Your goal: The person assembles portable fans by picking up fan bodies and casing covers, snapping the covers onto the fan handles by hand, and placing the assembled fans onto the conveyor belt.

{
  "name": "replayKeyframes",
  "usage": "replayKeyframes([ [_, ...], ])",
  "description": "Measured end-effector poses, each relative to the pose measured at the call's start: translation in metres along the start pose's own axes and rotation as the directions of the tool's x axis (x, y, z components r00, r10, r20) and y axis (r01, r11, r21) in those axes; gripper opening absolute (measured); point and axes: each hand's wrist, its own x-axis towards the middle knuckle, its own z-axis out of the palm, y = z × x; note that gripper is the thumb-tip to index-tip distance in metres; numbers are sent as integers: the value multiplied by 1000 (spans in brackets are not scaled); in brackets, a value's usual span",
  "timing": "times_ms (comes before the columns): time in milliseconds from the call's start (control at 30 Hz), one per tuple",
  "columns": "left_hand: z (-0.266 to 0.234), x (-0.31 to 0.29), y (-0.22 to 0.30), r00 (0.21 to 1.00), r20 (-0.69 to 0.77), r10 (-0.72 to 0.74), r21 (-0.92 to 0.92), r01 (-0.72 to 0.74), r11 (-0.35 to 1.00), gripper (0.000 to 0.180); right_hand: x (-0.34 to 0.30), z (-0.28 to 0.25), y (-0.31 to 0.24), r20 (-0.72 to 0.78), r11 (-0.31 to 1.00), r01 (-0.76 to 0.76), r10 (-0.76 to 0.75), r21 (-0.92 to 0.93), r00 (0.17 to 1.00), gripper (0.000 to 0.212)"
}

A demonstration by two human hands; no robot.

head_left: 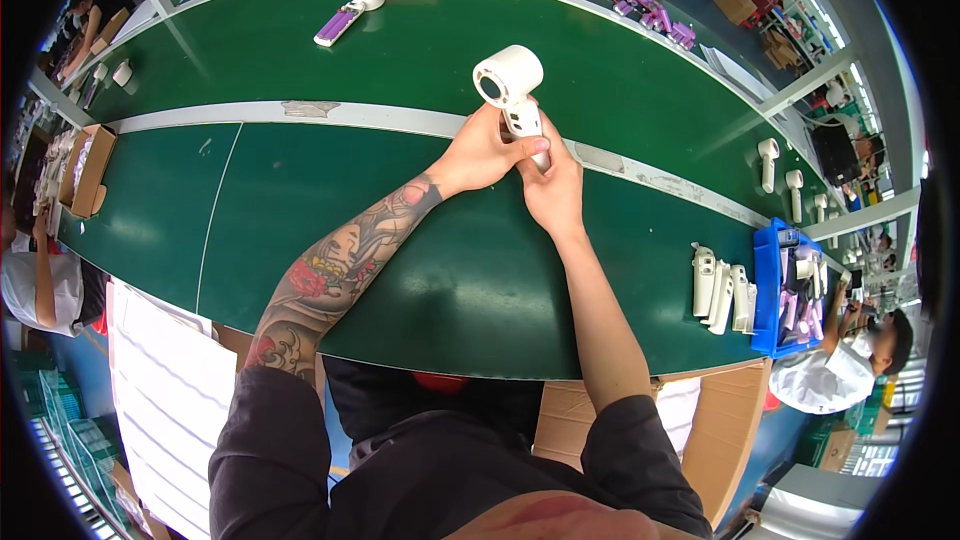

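A white handheld fan (514, 74) with a round head and a narrow handle is held up in front of me, over the pale rail between table and belt. My left hand (478, 152) is closed around the handle from the left, thumb across its front. From below and right, my right hand (553, 188) grips the same handle near its lower end. Small dark openings show on the handle above my thumb. Some of the handle is hidden by my fingers.
On the green belt, a fan with a purple handle part (338, 24) lies far left; white fans (768, 164) lie right. White handle shells (703, 280) sit beside a blue bin (766, 290) of parts. A cardboard box (88, 170) stands left. Co-workers sit at both sides.
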Motion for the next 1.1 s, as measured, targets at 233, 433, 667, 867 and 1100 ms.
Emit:
replayKeyframes([
  [233,4,-3,0,990,-137,-31,-147,11,989,34,7,-10,10,186,761,-216,127,611,974,47],
  [433,-3,3,-13,992,-110,-69,-312,31,949,36,18,-26,30,452,-154,-465,-113,872,885,44],
  [667,3,7,-7,995,-71,-71,-159,59,985,34,22,-47,47,319,26,-320,33,947,947,43],
  [867,-3,8,-9,995,-72,-66,-122,57,991,28,26,-46,37,-179,515,-132,511,847,841,35],
  [1100,-12,13,-16,995,-60,-74,-136,66,989,26,19,-105,53,-380,979,-185,204,87,902,25],
])
